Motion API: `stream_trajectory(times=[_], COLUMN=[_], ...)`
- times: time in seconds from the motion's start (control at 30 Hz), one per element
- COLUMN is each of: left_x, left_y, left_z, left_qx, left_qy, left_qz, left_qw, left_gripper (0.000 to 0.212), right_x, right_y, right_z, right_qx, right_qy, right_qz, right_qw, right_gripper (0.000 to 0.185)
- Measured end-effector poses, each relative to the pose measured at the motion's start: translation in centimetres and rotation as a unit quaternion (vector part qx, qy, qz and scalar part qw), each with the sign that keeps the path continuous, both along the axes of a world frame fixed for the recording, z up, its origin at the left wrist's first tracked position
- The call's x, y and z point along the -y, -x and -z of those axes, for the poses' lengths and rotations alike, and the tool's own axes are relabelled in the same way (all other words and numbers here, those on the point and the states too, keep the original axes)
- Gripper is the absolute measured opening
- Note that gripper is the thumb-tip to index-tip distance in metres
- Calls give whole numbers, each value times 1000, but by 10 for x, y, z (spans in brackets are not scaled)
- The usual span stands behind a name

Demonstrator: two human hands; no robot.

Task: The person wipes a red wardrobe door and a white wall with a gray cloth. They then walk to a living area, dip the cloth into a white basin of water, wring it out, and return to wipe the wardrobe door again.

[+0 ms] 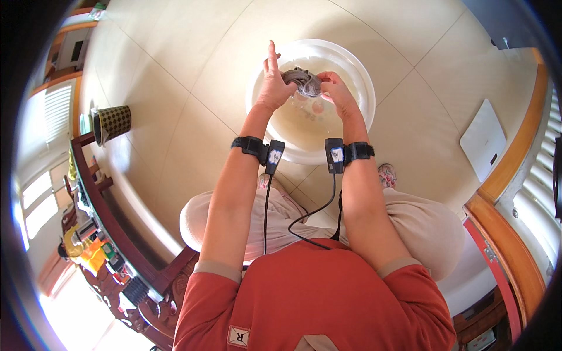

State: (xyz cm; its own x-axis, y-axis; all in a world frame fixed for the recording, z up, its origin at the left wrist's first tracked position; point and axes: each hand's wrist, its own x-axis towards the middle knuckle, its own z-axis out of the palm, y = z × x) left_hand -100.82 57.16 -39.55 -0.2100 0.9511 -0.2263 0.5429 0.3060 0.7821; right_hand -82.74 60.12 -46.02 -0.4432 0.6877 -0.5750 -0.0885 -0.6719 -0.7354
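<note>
A crumpled grey cloth (304, 82), small and wet-looking, is stretched between my two hands above a round white plastic basin (369, 103). My left hand (275, 86) grips its left end with the thumb, the index finger pointing away from me. On the other side, the bent fingers of my right hand (336, 91) pinch the cloth's right edge. Cloudy water (303, 127) lies in the basin, and a printed pattern on the bottom shows faintly through it. What kind of cloth item it is, I cannot tell.
Black strapped devices (273, 157) sit on both wrists, their cables running toward my body. A checkered waste bin (115, 120) and a dark wooden table (94, 175) loaded with items stand left. At right, a flat white panel (483, 140) lies near a wood-trimmed edge (505, 215).
</note>
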Motion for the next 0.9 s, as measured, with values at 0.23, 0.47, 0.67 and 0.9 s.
stream_trajectory(times=[0.23, 0.47, 0.67, 0.9], left_x=[-7, -11, -15, -22], left_y=[-13, -23, -27, -14], left_z=[-13, -21, -16, -15], left_qx=[41, 182, 248, 5], left_qy=[-4, 7, 17, 22], left_qz=[16, -32, -86, -17], left_qw=[999, 983, 965, 1000], left_gripper=[117, 117, 118, 98], right_x=[20, 35, 35, 40], right_y=[29, 37, 39, 41], right_z=[20, 3, 4, 3], right_qx=[-59, -125, -226, -264], right_qy=[-136, -39, 59, 206], right_qz=[-2, 65, 89, 52], right_qw=[989, 989, 968, 941], right_gripper=[87, 68, 42, 24])
